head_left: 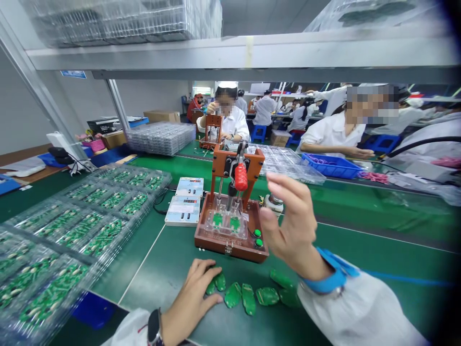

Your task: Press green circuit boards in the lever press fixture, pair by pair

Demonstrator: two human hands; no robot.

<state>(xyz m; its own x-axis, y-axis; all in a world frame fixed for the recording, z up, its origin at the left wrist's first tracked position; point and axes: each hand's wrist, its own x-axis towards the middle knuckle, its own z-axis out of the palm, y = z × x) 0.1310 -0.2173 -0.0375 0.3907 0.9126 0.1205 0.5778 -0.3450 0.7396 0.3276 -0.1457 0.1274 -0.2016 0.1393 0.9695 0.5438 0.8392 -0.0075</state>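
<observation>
Green boards (pixel 217 220): 2 in fixture (pixel 212 245), more in clear tray (pixel 43 242).

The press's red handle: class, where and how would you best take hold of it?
Probably around the padded red handle itself, coming from the front right, where the open right hand hovers. The handle is rounded and stands out in front of the orange frame, so its near side looks free for the fingers to wrap around.
</observation>
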